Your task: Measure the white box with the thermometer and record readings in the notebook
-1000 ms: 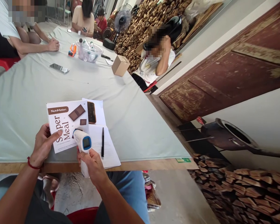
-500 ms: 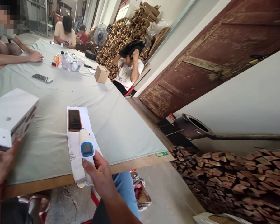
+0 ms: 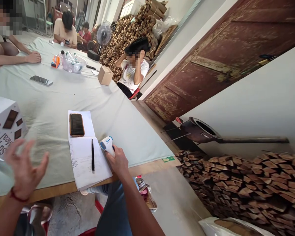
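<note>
My right hand (image 3: 118,162) is closed round the handle of a white and blue infrared thermometer (image 3: 107,144), low over the table at the right edge of an open notebook (image 3: 82,164). A black pen (image 3: 92,155) lies on the notebook's near page, and a dark phone in an orange-brown case (image 3: 76,125) rests on the far page. My left hand (image 3: 27,170) is raised with its fingers spread, holding nothing. Just beyond it stands a white printed box (image 3: 8,126), partly cut off by the left edge of the view.
The table (image 3: 127,131) has a pale cloth. Farther back are another phone (image 3: 41,80), a small cardboard box (image 3: 105,75), a clear plastic basin (image 3: 72,67) with bottles and an orange object (image 3: 55,61). Several people sit around. Stacked firewood (image 3: 248,186) lines the right wall.
My left hand has let go of the white box, which now stands turned on the table. My right hand has moved the thermometer rightward and turned it, uncovering the pen.
</note>
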`<action>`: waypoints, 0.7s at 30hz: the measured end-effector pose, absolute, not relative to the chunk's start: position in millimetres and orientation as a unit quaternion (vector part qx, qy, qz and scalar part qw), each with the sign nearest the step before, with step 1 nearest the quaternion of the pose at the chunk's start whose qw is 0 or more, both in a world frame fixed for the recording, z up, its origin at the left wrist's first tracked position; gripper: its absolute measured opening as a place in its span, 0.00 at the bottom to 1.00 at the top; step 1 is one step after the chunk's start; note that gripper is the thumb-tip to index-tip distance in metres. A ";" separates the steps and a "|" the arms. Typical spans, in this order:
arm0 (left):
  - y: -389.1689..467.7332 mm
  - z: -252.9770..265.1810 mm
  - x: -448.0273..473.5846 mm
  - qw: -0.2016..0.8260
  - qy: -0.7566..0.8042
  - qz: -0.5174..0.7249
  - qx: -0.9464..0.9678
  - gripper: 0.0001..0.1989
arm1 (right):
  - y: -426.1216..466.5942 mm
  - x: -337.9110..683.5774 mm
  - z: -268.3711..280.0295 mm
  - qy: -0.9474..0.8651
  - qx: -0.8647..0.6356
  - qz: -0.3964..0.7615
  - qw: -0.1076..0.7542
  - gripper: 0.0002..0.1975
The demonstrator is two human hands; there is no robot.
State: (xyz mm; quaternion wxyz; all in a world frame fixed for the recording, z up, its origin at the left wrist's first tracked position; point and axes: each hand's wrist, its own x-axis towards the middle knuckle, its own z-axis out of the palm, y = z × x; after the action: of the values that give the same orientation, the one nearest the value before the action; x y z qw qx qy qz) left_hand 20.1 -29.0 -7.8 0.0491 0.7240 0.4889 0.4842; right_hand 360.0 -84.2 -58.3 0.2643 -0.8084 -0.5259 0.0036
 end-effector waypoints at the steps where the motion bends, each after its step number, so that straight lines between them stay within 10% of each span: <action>1: -26.2 -15.6 33.0 0.011 0.466 0.460 0.756 0.26 | -84.7 361.0 -59.6 -0.523 -0.816 -0.016 0.244 0.18; 13: -44.2 -40.7 63.0 -0.009 0.406 0.276 0.871 0.22 | -60.7 295.6 -42.5 -0.604 -0.740 0.109 0.274 0.20; 21: -54.1 -35.0 67.4 0.018 0.423 0.247 0.872 0.18 | -103.8 287.7 -38.4 -0.581 -0.502 0.319 0.556 0.22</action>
State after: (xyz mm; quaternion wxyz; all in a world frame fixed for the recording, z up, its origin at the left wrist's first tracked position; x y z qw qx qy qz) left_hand 67.4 -54.1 -35.0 0.0181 0.8717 0.4227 0.2472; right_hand 287.7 -103.8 -38.4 0.5555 -0.5017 -0.5812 0.3192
